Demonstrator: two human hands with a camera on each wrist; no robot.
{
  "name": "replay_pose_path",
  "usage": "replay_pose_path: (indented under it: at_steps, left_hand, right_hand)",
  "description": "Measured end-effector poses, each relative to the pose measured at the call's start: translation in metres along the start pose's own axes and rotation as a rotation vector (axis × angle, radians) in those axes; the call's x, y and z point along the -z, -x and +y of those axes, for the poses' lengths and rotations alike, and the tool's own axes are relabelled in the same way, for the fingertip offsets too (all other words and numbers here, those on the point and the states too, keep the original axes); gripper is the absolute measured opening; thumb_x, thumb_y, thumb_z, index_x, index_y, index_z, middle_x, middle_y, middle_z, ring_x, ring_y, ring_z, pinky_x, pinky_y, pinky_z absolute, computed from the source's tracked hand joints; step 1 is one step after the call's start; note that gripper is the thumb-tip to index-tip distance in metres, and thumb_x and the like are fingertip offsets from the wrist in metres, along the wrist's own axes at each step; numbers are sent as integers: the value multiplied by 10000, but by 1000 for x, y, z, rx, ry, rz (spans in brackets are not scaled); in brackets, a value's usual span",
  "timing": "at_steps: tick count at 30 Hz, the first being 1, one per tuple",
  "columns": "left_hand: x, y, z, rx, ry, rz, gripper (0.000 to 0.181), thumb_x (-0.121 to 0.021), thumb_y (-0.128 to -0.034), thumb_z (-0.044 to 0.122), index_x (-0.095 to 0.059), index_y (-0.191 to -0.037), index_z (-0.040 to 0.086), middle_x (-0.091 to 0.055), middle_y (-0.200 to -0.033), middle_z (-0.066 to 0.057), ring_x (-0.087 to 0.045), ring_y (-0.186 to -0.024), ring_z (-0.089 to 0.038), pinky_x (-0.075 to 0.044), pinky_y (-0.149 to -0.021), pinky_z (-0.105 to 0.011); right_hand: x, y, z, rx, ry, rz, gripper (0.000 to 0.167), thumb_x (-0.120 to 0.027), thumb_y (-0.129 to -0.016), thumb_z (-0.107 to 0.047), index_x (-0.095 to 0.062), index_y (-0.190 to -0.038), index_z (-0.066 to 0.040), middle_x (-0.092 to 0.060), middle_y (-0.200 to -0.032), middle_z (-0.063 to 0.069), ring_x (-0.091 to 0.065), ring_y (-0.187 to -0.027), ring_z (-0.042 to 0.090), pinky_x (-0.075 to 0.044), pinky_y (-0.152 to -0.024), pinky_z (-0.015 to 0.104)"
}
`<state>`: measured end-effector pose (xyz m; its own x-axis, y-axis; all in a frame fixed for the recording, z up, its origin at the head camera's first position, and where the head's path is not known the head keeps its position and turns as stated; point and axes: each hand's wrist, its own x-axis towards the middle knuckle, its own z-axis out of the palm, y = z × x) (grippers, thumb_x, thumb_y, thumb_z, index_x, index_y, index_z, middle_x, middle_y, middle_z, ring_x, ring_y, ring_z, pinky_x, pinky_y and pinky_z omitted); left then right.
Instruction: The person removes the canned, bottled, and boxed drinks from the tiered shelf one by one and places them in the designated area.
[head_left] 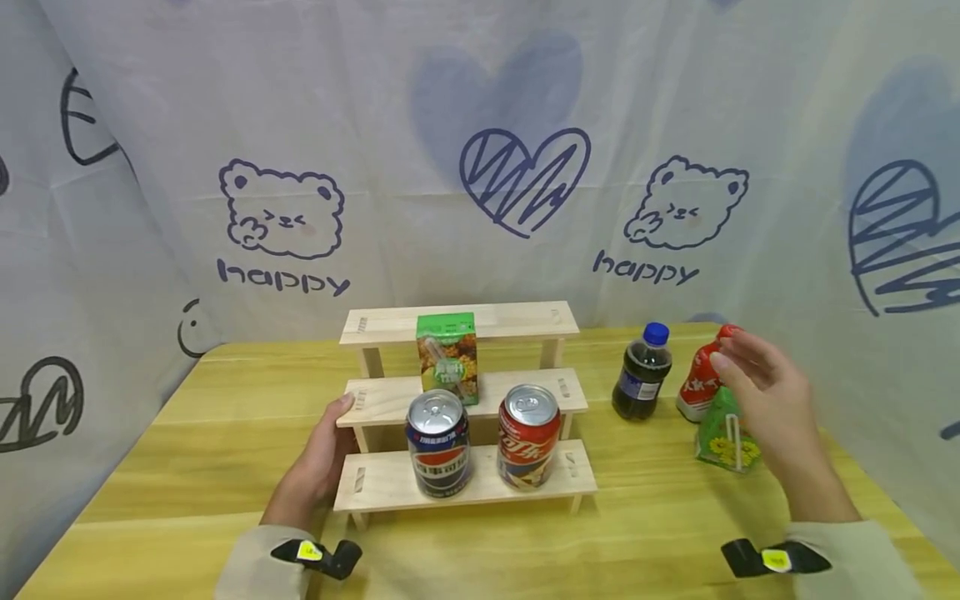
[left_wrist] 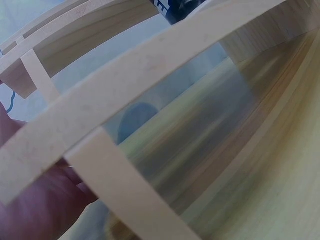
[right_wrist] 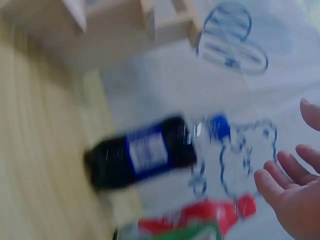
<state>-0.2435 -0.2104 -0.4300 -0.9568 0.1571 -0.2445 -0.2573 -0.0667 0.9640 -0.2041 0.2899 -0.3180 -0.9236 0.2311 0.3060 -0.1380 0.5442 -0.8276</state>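
A three-tier wooden display shelf stands on the table. My left hand grips its left side at the middle tier, the thumb by the board's end; in the left wrist view the boards partly cover that hand. On the bottom tier are a blue cola can and a red cola can. A green-topped juice carton is on the middle tier. My right hand, fingers relaxed and holding nothing, hovers beside a red bottle and a green drink carton, partly covering both.
Left of the red bottle, a dark cola bottle with a blue cap stands upright on the yellow wood-grain table. A pale curtain printed with hearts and bears hangs behind the table and along its sides.
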Motion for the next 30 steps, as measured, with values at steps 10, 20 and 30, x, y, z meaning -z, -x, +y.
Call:
replay_pose_path:
  at_steps: [10, 20, 30]
  left_hand:
    - [3, -2, -2, -34, -13, -29, 748, -230, -913, 676, -151, -1497, 214, -307, -1430, -186, -362, -1263, -341, -358, -971, -428]
    - [-1, 13, 5, -64, -56, -75, 810, -171, -907, 685, -67, -1512, 156, -247, -1443, -253, -397, -1226, -337, -382, -932, -409]
    - [-10, 13, 11, -37, -16, -37, 747, -189, -928, 641, -103, -1508, 179, -251, -1457, -218, -318, -1284, -367, -328, -989, -442]
  right_hand:
    - [-52, 0, -52, 85, -154, -151, 618, -564, -929, -382, -366, -1425, -72, -480, -1375, 121, -480, -1227, 174, -394, -925, 117]
    - [-109, 3, -91, 133, -332, -288, 543, -602, -927, -228, -392, -1395, -52, -493, -1340, 120, -475, -1235, 223, -385, -1027, 358]
    - [-136, 6, -119, 167, -420, -368, 526, -601, -921, -153, -392, -1392, -49, -487, -1337, 161, -482, -1234, 242, -421, -986, 300]
